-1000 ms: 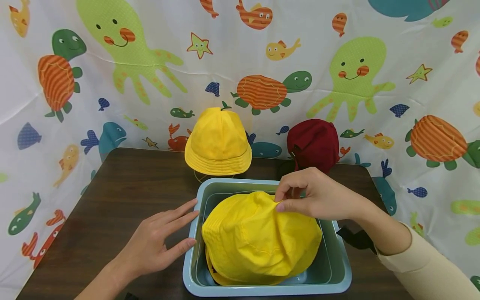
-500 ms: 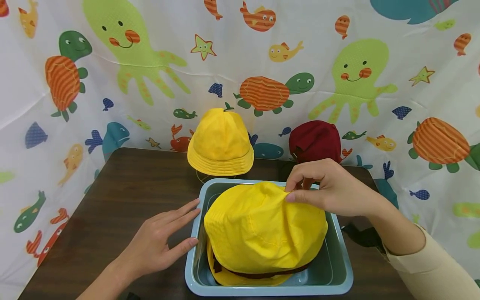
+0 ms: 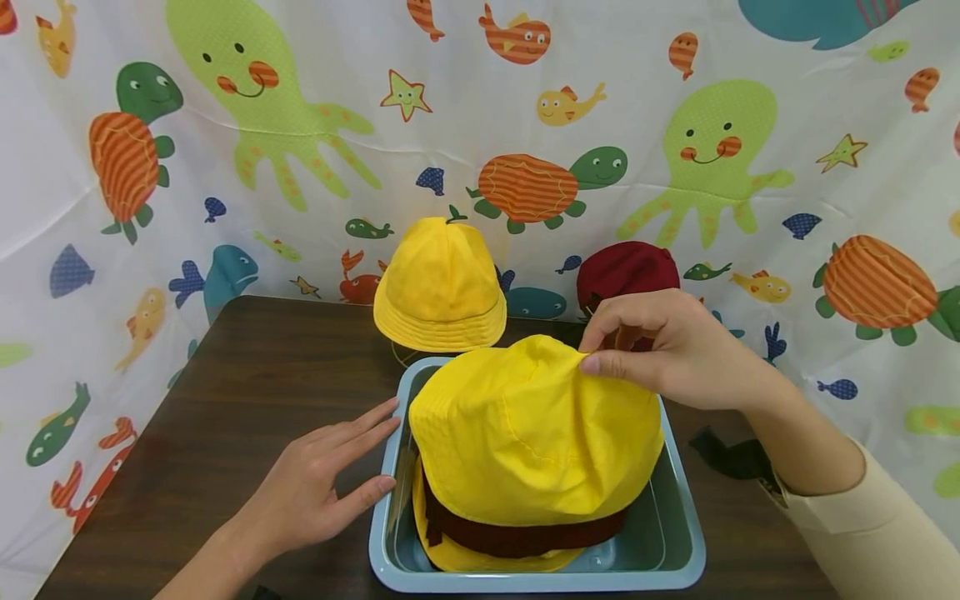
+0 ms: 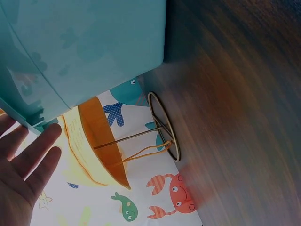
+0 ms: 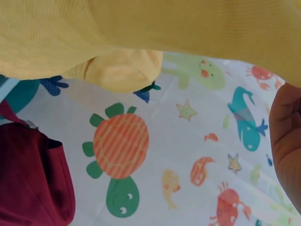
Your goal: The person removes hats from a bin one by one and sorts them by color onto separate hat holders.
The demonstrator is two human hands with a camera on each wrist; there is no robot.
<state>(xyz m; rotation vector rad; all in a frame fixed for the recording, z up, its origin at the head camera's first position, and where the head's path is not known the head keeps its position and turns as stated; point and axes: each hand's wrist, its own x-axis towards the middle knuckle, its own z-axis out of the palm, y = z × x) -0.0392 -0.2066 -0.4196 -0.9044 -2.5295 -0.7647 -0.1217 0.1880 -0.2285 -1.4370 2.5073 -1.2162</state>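
Head view: right hand (image 3: 666, 348) is thinly pinching the yellow hat (image 3: 517, 442) over the tub (image 3: 536, 581), so it might be slipping; left hand (image 3: 330, 467), fingers straight, is touching the tub's left edge.

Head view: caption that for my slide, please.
Right hand pinches a yellow hat over a blue tub, left hand at its side, another yellow hat and a red cap behind.

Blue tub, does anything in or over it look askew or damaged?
I see no spill or tear. The yellow hat over the blue tub is tilted and its crown creased, but that fits the right hand pinching it. Something dark brown shows beneath; I can't tell what.
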